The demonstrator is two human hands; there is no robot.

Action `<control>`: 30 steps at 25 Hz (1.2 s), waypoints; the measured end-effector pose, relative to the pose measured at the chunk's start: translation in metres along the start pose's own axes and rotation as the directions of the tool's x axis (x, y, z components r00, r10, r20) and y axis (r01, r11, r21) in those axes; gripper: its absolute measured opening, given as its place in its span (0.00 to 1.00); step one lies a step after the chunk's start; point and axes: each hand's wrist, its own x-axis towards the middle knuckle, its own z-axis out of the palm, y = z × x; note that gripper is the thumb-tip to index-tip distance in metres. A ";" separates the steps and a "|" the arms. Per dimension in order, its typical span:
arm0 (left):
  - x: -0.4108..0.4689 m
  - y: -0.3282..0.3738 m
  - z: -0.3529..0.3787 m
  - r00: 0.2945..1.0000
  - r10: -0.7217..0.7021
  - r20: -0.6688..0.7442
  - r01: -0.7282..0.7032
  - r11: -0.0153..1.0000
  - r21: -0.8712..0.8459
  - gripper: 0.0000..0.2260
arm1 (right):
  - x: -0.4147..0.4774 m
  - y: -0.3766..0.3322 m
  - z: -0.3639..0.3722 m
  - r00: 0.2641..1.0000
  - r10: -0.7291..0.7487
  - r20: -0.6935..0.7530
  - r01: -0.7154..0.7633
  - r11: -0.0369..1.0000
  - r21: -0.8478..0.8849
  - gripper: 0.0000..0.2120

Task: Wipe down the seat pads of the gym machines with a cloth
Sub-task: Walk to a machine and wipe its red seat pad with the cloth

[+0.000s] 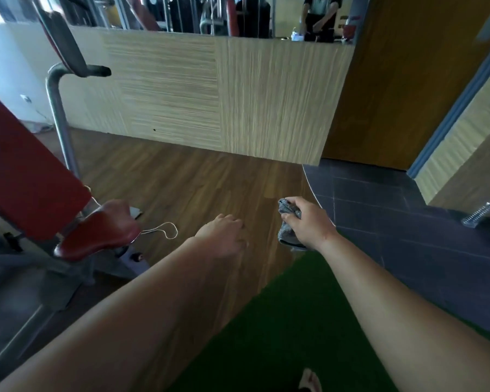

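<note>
Red seat pad (96, 232), mottled grey cloth (287, 222), green mat (266, 335), wood-grain brown floor (195, 179), seemingly dark-grey tiles (393, 222).

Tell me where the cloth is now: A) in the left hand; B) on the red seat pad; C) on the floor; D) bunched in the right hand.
D: the right hand grips the grey cloth above the floor, clear of the red seat pad; the left hand holds nothing.

One head-worn wide-angle camera looks forward and down toward the wooden floor (181, 179).
</note>
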 end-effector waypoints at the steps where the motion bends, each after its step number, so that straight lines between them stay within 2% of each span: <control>1: 0.017 -0.002 -0.005 1.000 -0.027 -0.012 0.027 0.999 -0.021 0.25 | 0.025 0.002 -0.005 0.999 -0.022 0.032 0.022 1.000 -0.011 0.20; 6: 0.087 -0.029 -0.035 0.962 -0.265 -0.061 0.254 0.956 -0.144 0.21 | 0.160 -0.014 -0.013 0.962 -0.162 0.221 0.182 0.981 -0.070 0.21; 10: 0.111 -0.079 -0.046 0.932 -0.358 -0.062 0.348 0.929 -0.130 0.18 | 0.240 -0.052 0.015 0.906 -0.286 0.311 0.326 0.942 -0.083 0.20; 12: 0.126 -0.116 -0.049 0.908 -0.416 -0.061 0.405 0.905 -0.130 0.20 | 0.285 -0.076 0.043 0.859 -0.353 0.372 0.398 0.916 -0.049 0.19; 16: 0.147 -0.205 -0.052 0.775 -0.630 -0.039 0.595 0.749 -0.290 0.23 | 0.363 -0.132 0.108 0.775 -0.416 0.476 0.482 0.876 -0.018 0.19; 19: 0.149 -0.256 -0.061 0.712 -0.702 -0.010 0.664 0.678 -0.315 0.24 | 0.412 -0.172 0.154 0.717 -0.453 0.530 0.542 0.840 -0.016 0.19; 22: 0.140 -0.298 -0.066 0.637 -0.770 0.028 0.735 0.596 -0.323 0.26 | 0.445 -0.216 0.204 0.622 -0.481 0.618 0.604 0.797 0.013 0.20; 26: 0.122 -0.343 -0.052 0.497 -0.863 0.096 0.811 0.422 -0.404 0.26 | 0.467 -0.257 0.283 0.452 -0.508 0.733 0.675 0.732 0.091 0.21; 30: 0.105 -0.383 -0.019 0.274 -0.941 0.197 0.870 0.156 -0.468 0.27 | 0.481 -0.284 0.376 0.220 -0.483 0.847 0.729 0.658 0.186 0.21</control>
